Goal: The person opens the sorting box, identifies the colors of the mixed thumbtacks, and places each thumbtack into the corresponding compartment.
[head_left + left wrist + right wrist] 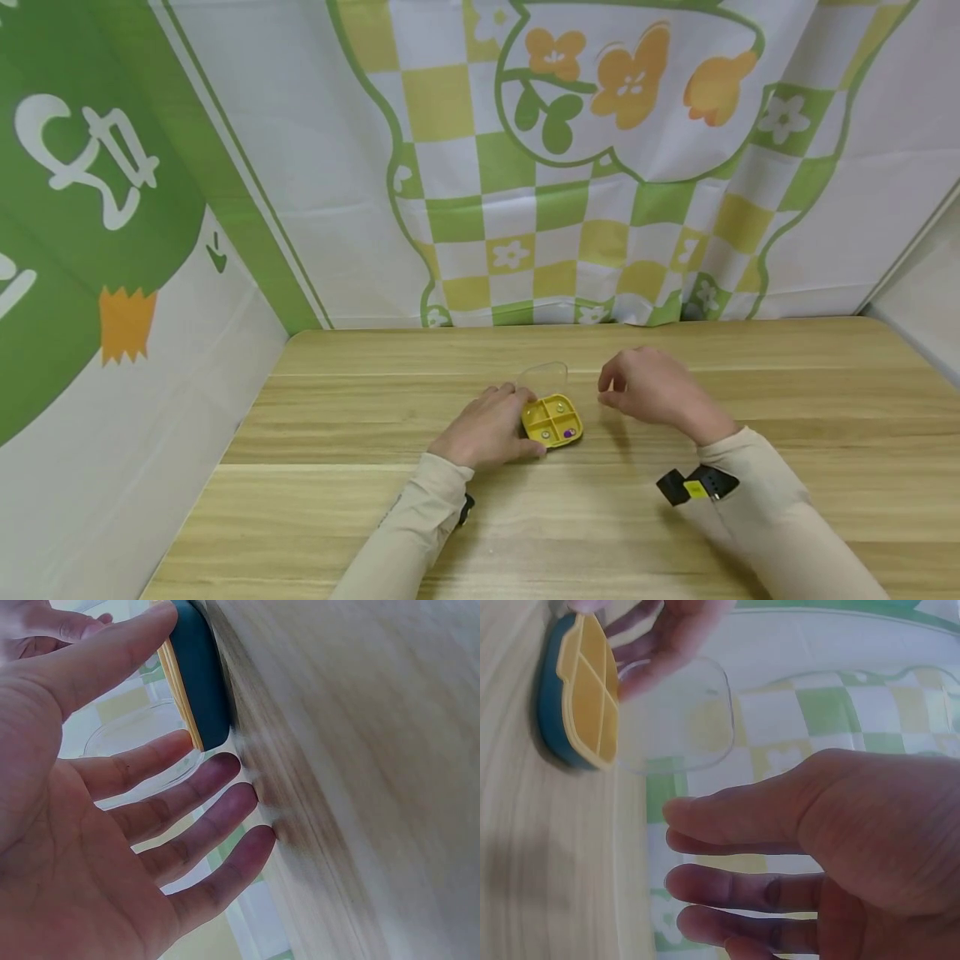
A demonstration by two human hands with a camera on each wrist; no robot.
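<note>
A small pill box lies on the wooden table, its yellow inside split into compartments above a dark blue-green base. Its clear lid is raised on the far side. Small round bits sit in the compartments, and a purple piece is in the near right one. My left hand holds the box from the left, thumb at the near edge and index finger at the far edge. To the right of the box, my right hand hovers above the table with loosely bent fingers. Nothing shows between its thumb and fingers.
The wooden table reaches back to a hanging cloth with green and yellow checks and flowers. On the left stands a green and white patterned cloth. Black straps are on both wrists.
</note>
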